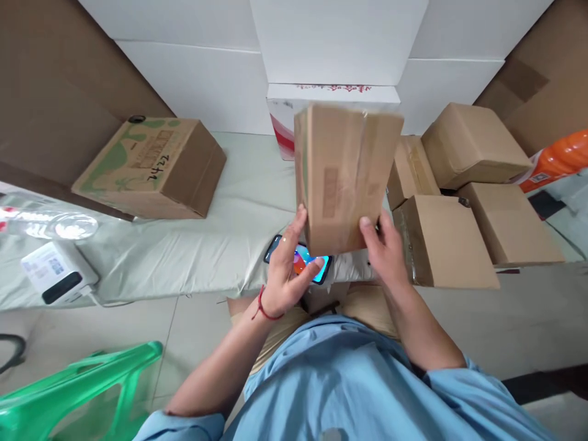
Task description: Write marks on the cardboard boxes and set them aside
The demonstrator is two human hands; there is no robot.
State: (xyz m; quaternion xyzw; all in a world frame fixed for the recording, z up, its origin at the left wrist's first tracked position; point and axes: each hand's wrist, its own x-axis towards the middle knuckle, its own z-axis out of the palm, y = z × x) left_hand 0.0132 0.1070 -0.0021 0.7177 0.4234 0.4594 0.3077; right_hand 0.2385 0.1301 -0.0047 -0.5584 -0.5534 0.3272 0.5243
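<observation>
A smooth brown cardboard box (346, 177), block-shaped and taped down its face (its upper edge is blurring), is hanging between the hands. The right hand (386, 248) is pinching its lower right corner, thumb in front; the left hand (287, 269) is opening wide, fingertips touching the box's left side, thumb pointing away. Beneath the left hand, a lit phone (324, 269) is lying on the counter (220, 245), whose pale cloth is wrinkling. Beyond the right hand, four cartons (452, 245) are sitting clustered.
</observation>
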